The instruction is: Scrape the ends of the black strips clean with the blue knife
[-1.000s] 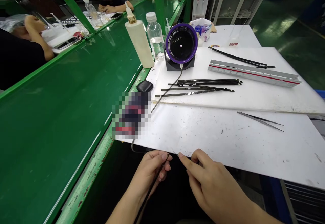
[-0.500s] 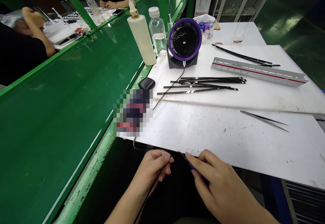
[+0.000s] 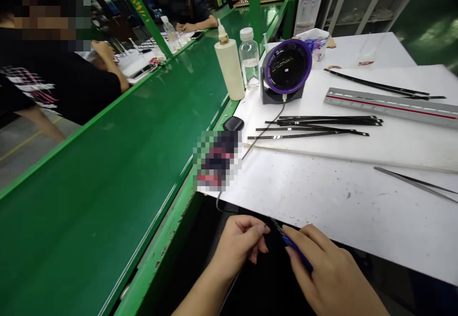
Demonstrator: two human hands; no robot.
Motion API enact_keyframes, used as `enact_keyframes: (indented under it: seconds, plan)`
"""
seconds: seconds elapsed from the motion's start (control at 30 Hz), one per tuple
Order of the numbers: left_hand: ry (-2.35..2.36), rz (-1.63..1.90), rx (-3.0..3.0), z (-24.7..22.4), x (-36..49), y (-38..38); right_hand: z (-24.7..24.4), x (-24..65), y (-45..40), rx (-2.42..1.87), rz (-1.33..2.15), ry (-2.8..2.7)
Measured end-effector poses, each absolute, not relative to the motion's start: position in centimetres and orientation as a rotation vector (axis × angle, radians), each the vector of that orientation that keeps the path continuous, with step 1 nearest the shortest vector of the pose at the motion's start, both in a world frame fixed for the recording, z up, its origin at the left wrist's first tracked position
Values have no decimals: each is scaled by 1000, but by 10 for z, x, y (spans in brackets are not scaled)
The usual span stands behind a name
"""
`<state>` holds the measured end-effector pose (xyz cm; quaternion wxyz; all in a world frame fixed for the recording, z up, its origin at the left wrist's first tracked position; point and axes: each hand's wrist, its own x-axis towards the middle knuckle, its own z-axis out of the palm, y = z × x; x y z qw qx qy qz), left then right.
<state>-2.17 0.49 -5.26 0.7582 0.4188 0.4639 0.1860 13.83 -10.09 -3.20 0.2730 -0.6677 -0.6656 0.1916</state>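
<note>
The green bench [image 3: 107, 173] runs along the left of the purple fan [image 3: 288, 68], and the white table [image 3: 304, 187] lies under and in front of it. A white board [image 3: 404, 142] spreads to the fan's right. Well to the fan's left, across the bench, sits a person in a black shirt [image 3: 71, 82]. A long grey bar [image 3: 393, 105] with a red stripe rests on the board, right of the fan. Just left of the fan stand a cream bottle [image 3: 231, 68] and a smaller clear bottle [image 3: 249, 65].

The right hand [image 3: 329, 263] is in front of the fan, well apart from it, its fingers closed around a blue-handled tool whose thin tip points towards the other hand. The left hand [image 3: 241, 239], also in front of the fan, pinches thumb against fingers on a thin dark strip [image 3: 265, 226]; only its end shows at the fingertips, the rest being hard to make out against the dark background.

A loose bunch of black strips [image 3: 336, 121] lies in front of the fan and to its right. Tweezers [image 3: 397, 176] lie farther right and nearer the camera than the fan. A small black case [image 3: 234, 124] sits in front of the fan, to its left.
</note>
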Motion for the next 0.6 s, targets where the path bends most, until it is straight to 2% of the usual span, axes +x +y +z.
enact_keyframes:
  seconds: [0.3,0.6]
  plan:
    - [1043,414,946,-52,-19,3,-22,157,-110,-1858,348,-1816]
    - [1134,413,903,-51,-5,6,-13,174,-79,-1805,790,-1888]
